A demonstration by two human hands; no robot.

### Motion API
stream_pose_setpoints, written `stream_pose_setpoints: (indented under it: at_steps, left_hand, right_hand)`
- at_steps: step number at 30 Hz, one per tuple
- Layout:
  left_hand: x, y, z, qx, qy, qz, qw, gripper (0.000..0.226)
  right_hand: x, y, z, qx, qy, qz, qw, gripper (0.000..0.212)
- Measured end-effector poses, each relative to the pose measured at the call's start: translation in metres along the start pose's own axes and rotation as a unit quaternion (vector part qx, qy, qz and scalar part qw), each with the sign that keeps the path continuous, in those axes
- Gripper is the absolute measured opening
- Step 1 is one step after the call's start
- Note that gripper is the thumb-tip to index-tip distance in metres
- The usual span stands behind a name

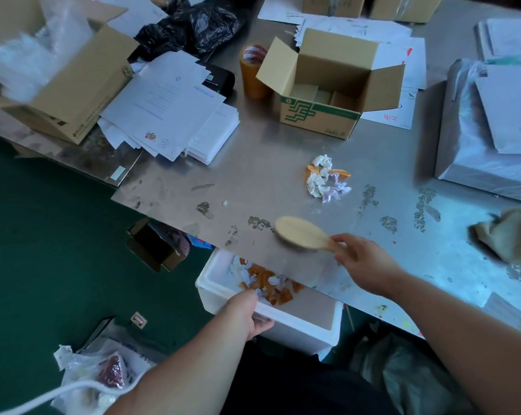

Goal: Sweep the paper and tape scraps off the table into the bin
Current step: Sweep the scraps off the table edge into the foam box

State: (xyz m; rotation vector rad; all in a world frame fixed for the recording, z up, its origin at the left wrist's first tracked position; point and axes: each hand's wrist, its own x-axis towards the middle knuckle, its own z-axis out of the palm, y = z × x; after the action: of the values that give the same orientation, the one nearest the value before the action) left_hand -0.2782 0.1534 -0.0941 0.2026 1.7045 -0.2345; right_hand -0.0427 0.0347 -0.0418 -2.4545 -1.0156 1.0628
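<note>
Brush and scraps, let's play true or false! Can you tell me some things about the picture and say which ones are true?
1. The right hand holds the brush. True.
2. The bin stands on top of the table. False: the left hand holds it below the table's edge.
3. A scrap pile lies on the table. True.
4. The bin is empty. False: orange and white scraps lie inside.
5. The brush touches the scrap pile. False: they are apart.
</note>
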Motion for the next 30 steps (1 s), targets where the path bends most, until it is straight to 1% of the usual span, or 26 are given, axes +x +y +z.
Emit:
stream_pose_setpoints:
  at_steps: [3, 5, 7, 9, 13, 19, 23, 27, 30]
  left_hand:
    - [0.005, -0.001, 0.002, 0.021, 0.012, -0.005, 1.000, 0.032]
    - [0.007, -0.001, 0.002, 0.020, 0.019, -0.012, 1.000, 0.033]
    - [0.007, 0.000, 0.003, 0.016, 0.026, -0.016, 0.999, 0.033]
    - [0.007, 0.000, 0.003, 0.017, 0.029, -0.022, 0.999, 0.034]
    - [0.008, -0.002, 0.003, 0.013, 0.027, -0.027, 0.999, 0.036]
    - [0.006, -0.001, 0.006, 0.013, 0.025, -0.031, 0.999, 0.035]
    - [0.004, -0.001, 0.009, 0.000, 0.024, -0.030, 0.999, 0.031]
    - [0.004, -0.001, 0.011, -0.008, 0.033, -0.029, 0.999, 0.032]
    - [0.007, -0.002, 0.010, -0.010, 0.030, -0.023, 0.999, 0.033]
  right_hand:
    - [0.014, 0.009, -0.016, 0.037, 0.091, 0.042, 0.994, 0.035]
    - [0.024, 0.015, -0.028, 0.028, 0.147, 0.063, 0.987, 0.038]
    - [0.031, 0.020, -0.039, 0.013, 0.175, 0.080, 0.981, 0.040]
    - [0.039, 0.023, -0.049, -0.003, 0.181, 0.101, 0.978, 0.040]
    - [0.047, 0.027, -0.057, -0.041, 0.140, 0.123, 0.982, 0.041]
    - [0.043, 0.024, -0.043, -0.098, 0.075, 0.073, 0.990, 0.038]
    - [0.034, 0.024, -0.029, -0.097, 0.062, 0.040, 0.993, 0.033]
    - [0.018, 0.029, -0.007, -0.065, 0.018, 0.018, 0.998, 0.039]
    - [0.004, 0.030, 0.013, -0.022, -0.002, 0.019, 1.000, 0.040]
